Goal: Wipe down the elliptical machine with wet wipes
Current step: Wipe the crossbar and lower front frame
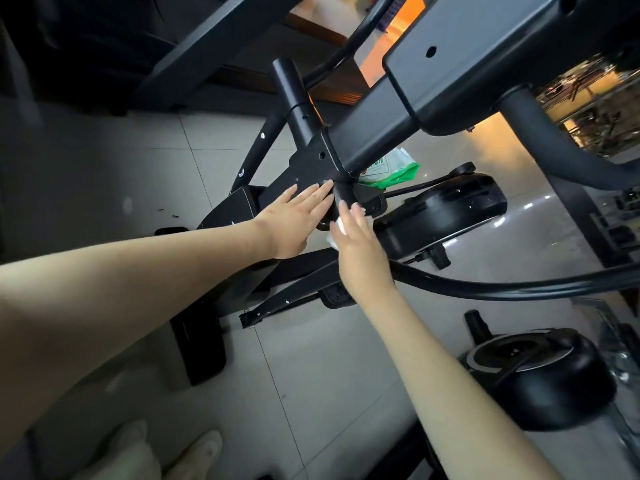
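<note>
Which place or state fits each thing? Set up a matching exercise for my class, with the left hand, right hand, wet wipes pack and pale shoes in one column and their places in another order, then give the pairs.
Things:
1 left hand
2 right hand
3 wet wipes pack
4 pale shoes

Places or states:
A on the floor beyond the elliptical frame
B at the bottom edge of the view
C flat on the frame, fingers straight, holding nothing
D over a white wipe at the frame joint

Pairs: 1-C, 2-D, 3-A, 4-B
</note>
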